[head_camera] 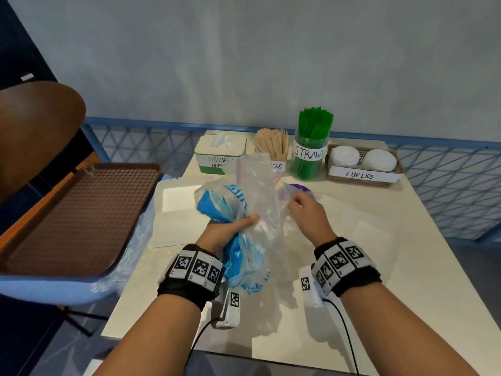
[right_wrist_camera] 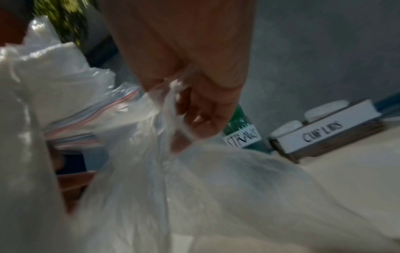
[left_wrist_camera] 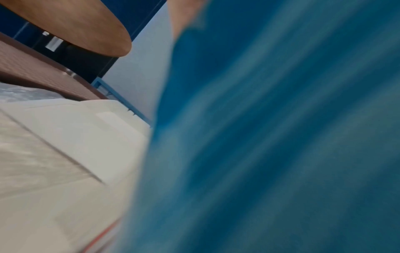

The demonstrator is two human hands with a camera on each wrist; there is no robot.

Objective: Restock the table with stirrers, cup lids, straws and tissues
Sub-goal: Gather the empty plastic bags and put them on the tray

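Where wall meets, cream table (head_camera: 352, 240)

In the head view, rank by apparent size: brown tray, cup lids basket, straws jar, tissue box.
1. Brown tray, clearly largest, though also nearest the camera.
2. Straws jar, cup lids basket and tissue box look too alike to rank.

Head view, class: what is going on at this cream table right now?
A person stands at the cream table, handling empty packaging. The left hand grips a crumpled blue-and-clear plastic wrapper, while the right hand pinches a clear plastic zip bag. Along the far edge the white tissue box, wooden stirrers, jar of green straws and basket of white cup lids all look stocked. A brown tray sits off to the left.
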